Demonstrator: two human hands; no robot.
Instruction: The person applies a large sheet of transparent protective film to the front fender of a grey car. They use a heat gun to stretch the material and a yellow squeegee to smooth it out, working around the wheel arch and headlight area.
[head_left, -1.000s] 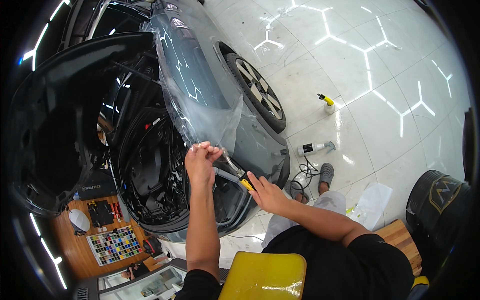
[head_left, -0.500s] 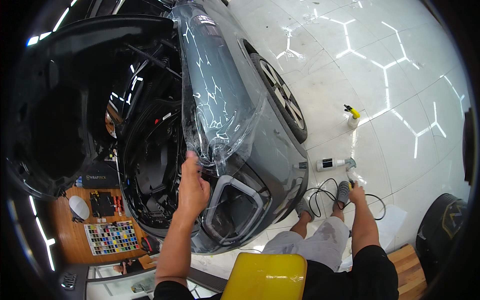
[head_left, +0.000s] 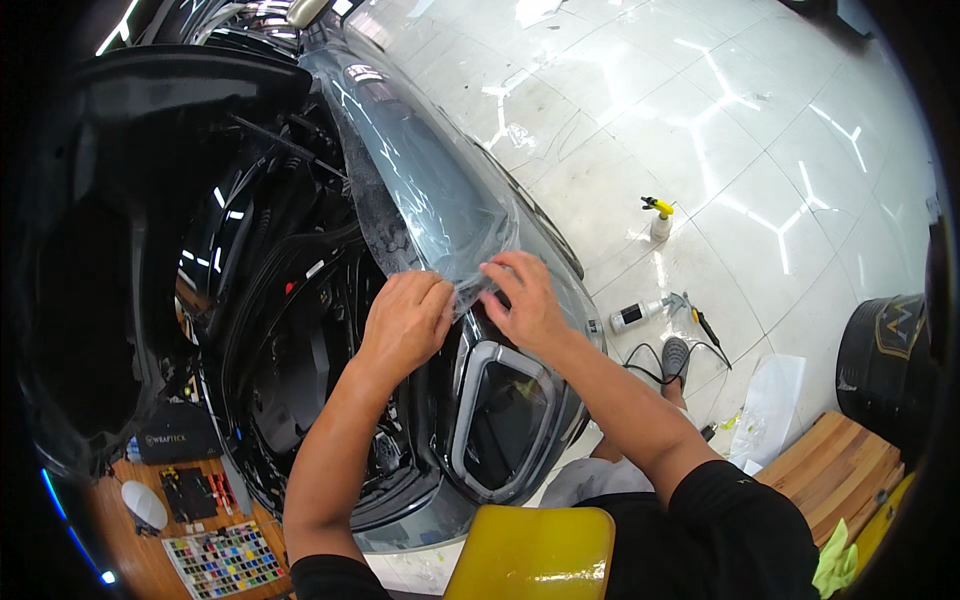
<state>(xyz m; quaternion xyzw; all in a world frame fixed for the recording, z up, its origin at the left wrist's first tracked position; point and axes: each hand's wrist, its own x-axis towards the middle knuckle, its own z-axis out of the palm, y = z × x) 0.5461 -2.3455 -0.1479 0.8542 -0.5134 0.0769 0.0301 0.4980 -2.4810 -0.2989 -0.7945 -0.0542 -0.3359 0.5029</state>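
Note:
A sheet of clear film lies over the grey front fender of a car, its lower end loose and crumpled above the headlight. My left hand is closed on the film's lower edge, beside the engine bay. Just to its right, my right hand has curled fingers and thumb at the same edge, with film bunched between them. Some fingertips of both hands are hidden by the film and knuckles.
The raised black hood stands left of the engine bay. On the tiled floor are a yellow-topped spray bottle, another spray bottle lying down and a corded black-and-yellow tool. A wooden bench is at lower right.
My right hand has let go of the corded tool, which now lies on the floor, and has come over to the film. My left hand still holds the film edge. The view has shifted.

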